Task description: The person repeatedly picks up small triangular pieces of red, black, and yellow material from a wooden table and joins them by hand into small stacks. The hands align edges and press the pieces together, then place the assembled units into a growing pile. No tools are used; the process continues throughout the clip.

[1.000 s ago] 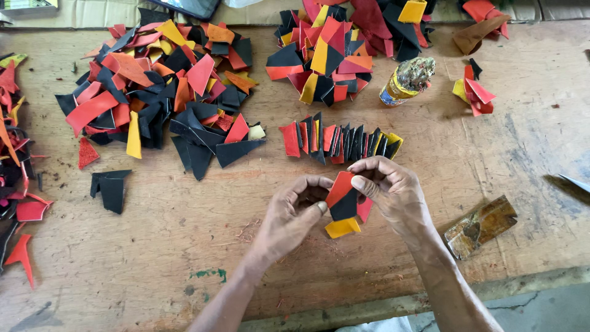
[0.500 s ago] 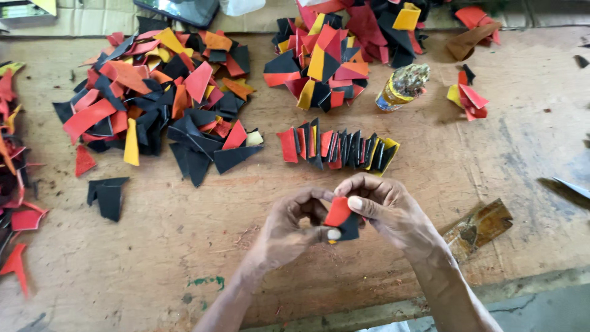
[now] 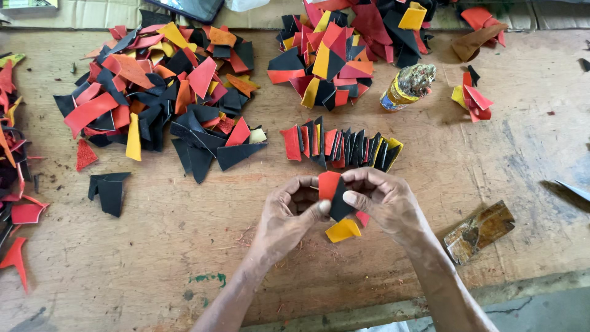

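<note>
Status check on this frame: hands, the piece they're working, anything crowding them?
Left hand and right hand both pinching a small folded stack of red, black and yellow pieces above the wooden table. Finished folded row lies just beyond, apart. Nothing crowding the hands.

heaps of leather scraps [image 3: 153, 86], a glue bottle [image 3: 407, 87].

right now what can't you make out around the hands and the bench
Head view only:
- How many pieces the bundle holds: left hand and right hand cover it.
- Both palms and each grip's inner side: turned away.
- Dark object at the top edge: cut off.
- Scraps at the left edge: cut off.
- Contents of the yellow tin: too crusted to tell.
</note>
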